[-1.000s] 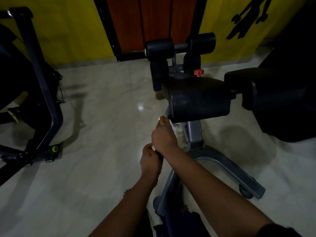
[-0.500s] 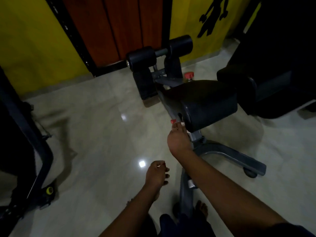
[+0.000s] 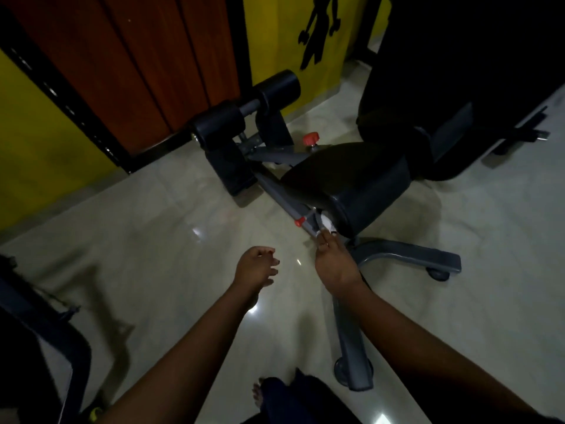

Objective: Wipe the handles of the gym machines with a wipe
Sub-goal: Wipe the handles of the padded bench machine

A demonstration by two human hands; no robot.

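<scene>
1. The wipe, a small white wad, sits at the tips of the right hand, pressed against the grey metal bar of the gym bench, just under the near edge of the black seat pad.
2. The right hand's fingers are pinched on the wipe, with the arm reaching in from the lower right.
3. A small red knob sticks out of the bar just left of the wipe; a second red knob stands farther back, beside the seat pad.
4. The left hand hangs in the air over the floor, left of the right hand and apart from the bench; its fingers are loosely curled and hold nothing.
5. At the far end of the bar are two black foam rollers, near a wooden door and a yellow wall.
6. The bench's grey base leg spreads to the right on the pale, glossy floor.
7. Another dark machine frame stands at the near left.
</scene>
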